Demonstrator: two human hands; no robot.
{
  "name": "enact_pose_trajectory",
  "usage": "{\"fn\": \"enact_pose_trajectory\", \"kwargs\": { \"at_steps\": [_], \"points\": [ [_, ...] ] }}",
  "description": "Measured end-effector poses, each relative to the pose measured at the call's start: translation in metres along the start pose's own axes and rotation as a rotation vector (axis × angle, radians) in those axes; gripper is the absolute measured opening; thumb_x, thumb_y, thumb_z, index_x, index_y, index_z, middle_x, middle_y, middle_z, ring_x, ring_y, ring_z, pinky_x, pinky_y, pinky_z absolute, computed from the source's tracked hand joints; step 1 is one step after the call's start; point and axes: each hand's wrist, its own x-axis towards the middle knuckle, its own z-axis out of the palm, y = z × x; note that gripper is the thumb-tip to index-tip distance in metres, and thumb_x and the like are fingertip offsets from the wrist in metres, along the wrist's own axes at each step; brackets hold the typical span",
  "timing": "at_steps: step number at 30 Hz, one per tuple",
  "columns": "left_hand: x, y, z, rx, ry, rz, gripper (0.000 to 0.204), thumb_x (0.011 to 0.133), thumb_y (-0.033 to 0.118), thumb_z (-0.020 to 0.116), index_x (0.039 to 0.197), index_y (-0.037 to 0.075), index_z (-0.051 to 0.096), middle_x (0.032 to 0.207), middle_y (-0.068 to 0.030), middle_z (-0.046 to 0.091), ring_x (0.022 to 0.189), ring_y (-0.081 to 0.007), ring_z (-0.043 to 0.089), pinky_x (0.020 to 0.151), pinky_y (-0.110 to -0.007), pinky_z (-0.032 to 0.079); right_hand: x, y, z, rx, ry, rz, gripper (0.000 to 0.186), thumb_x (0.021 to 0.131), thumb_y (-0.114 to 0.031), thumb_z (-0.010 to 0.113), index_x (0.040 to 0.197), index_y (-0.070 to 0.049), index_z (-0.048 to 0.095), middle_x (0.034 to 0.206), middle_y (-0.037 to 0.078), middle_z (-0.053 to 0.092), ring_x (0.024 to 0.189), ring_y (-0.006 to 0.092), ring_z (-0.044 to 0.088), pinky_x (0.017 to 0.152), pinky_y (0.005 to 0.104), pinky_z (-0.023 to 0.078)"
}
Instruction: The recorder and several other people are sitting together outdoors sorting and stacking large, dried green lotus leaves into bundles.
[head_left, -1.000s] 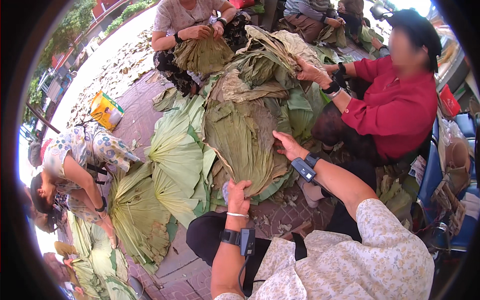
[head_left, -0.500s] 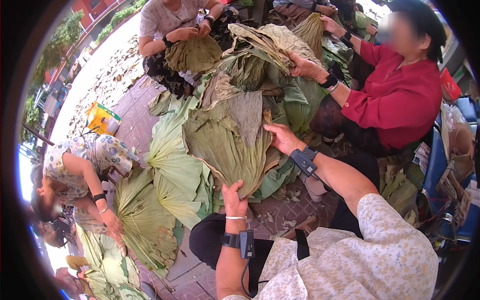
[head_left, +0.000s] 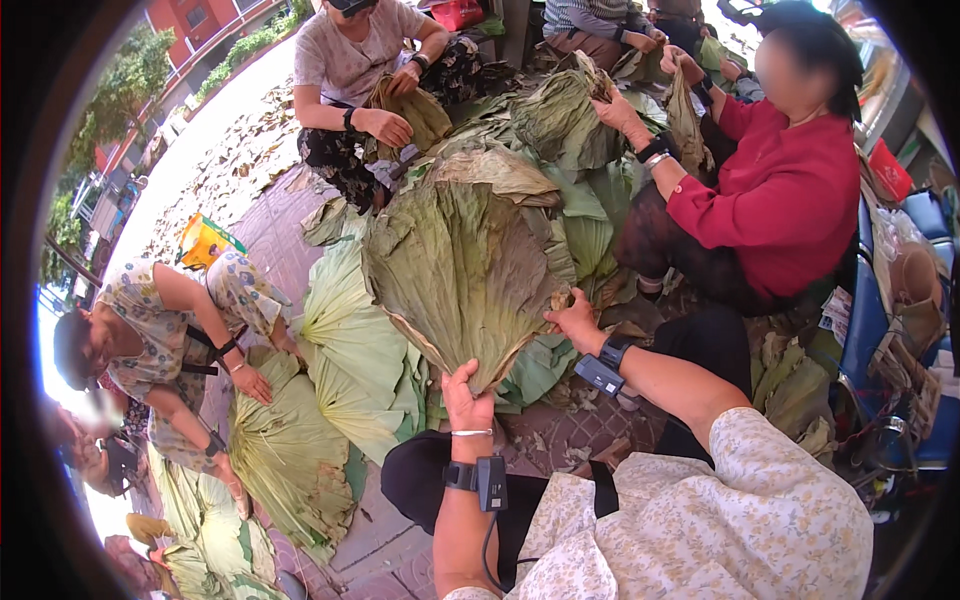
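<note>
A large dried olive-brown leaf (head_left: 460, 270) is spread in front of me. My left hand (head_left: 467, 395) is closed on its lower edge, and my right hand (head_left: 572, 318) pinches its crumpled right edge. Beneath and left of it lie paler green leaves (head_left: 340, 340), layered on the paving, while more wrinkled dry leaves (head_left: 555, 125) are heaped beyond it.
A co-worker in red (head_left: 770, 210) sits at right holding leaves beside blue chairs (head_left: 860, 335). Another (head_left: 340, 75) handles a leaf at the back; one (head_left: 160, 330) bends over leaves (head_left: 285, 450) at left, near a yellow bag (head_left: 205, 240). Several more people sit further off.
My right hand has moved down and slightly right, and the leaf I hold lies more spread out. The co-worker at left has moved a hand onto the leaves; the red-clad one's leaves have shifted rightward.
</note>
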Motion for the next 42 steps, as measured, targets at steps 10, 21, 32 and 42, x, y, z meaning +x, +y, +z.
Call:
{"fn": "enact_pose_trajectory", "kwargs": {
  "at_steps": [10, 21, 32, 42],
  "points": [
    [0.012, 0.003, -0.015, -0.145, -0.015, -0.077, 0.022, 0.073, -0.004, 0.056, 0.094, 0.001, 0.053, 0.087, -0.0087, 0.058, 0.079, -0.0238, 0.059, 0.069, -0.038, 0.050, -0.007, 0.007, 0.026, -0.107, -0.815, 0.163, 0.047, 0.085, -0.025, 0.052, 0.126, -0.005, 0.043, 0.071, 0.006, 0.059, 0.055, 0.0116, 0.055, 0.048, 0.0236, 0.043],
    [0.003, 0.042, -0.013, 0.019, 0.415, 0.382, 0.033, 0.070, -0.004, 0.055, 0.100, 0.001, 0.043, 0.094, -0.0129, 0.053, 0.083, -0.0282, 0.055, 0.069, -0.042, 0.048, 0.047, 0.072, 0.003, -0.584, -0.530, -0.013, 0.045, 0.077, -0.011, 0.058, 0.118, 0.003, 0.047, 0.094, 0.012, 0.061, 0.072, 0.0207, 0.061, 0.065, 0.0315, 0.049],
    [0.001, 0.046, 0.005, -0.010, 0.487, 0.324, 0.025, 0.072, -0.005, 0.054, 0.094, 0.001, 0.046, 0.088, -0.0091, 0.053, 0.082, -0.0250, 0.055, 0.071, -0.041, 0.047, 0.115, 0.117, -0.037, -0.988, -0.198, -0.074, 0.065, 0.072, -0.008, 0.059, 0.130, -0.002, 0.030, 0.128, 0.017, 0.035, 0.120, 0.0364, 0.033, 0.097, 0.0405, 0.034],
    [0.002, 0.040, 0.012, -0.005, 0.408, 0.294, 0.031, 0.070, -0.006, 0.054, 0.099, 0.001, 0.047, 0.097, -0.0107, 0.054, 0.089, -0.0275, 0.056, 0.079, -0.044, 0.048, 0.141, 0.028, 0.039, -1.060, -0.052, -1.031, 0.053, 0.066, -0.008, 0.062, 0.117, -0.006, 0.046, 0.115, 0.015, 0.047, 0.114, 0.0294, 0.038, 0.091, 0.0443, 0.030]
  ]
}}
